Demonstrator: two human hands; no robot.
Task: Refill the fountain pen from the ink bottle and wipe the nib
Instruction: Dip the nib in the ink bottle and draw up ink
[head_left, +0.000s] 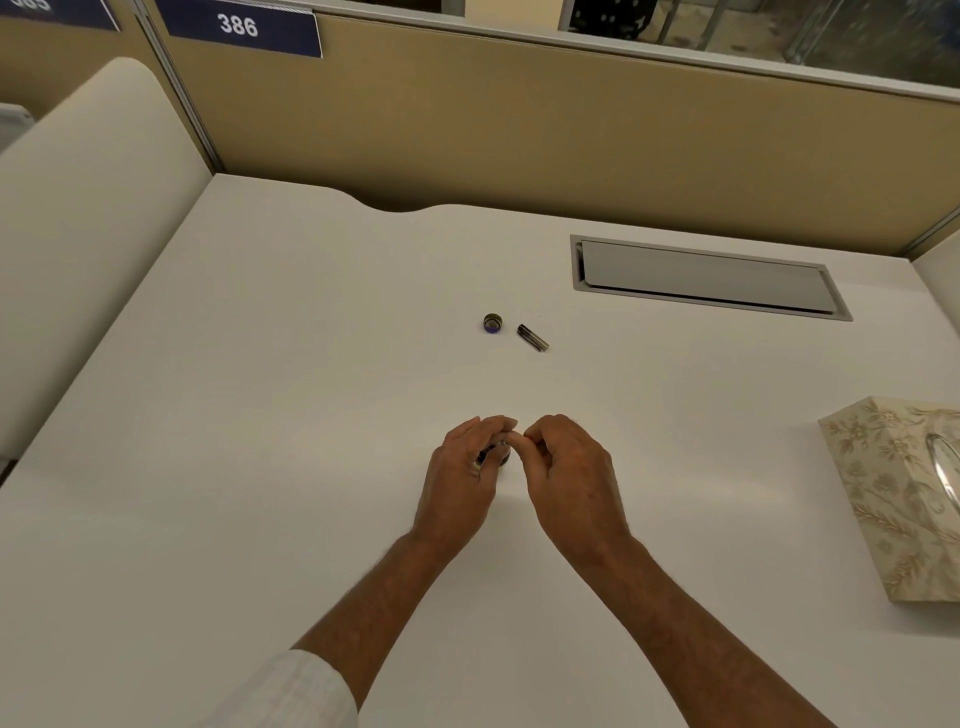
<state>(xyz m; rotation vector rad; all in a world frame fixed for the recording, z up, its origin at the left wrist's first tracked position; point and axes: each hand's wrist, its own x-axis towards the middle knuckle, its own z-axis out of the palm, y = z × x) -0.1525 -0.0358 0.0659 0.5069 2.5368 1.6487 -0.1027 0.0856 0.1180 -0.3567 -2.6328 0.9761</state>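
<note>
My left hand (462, 467) grips a dark fountain pen (483, 457) with a silver band, tilted in its curled fingers. Just under it a small dark ink bottle (504, 458) stands on the desk, mostly hidden by my fingers. My right hand (566, 467) has its fingers curled, and their tips meet the left hand's at the pen's upper end. Whether the nib is in the bottle is hidden. Farther back lie the bottle's round cap (492, 323) and a short dark pen part (533, 338), side by side.
A floral tissue box (904, 499) stands at the desk's right edge. A grey cable hatch (706, 278) is set into the white desk (260, 415) at the back right. A tan partition closes the far side.
</note>
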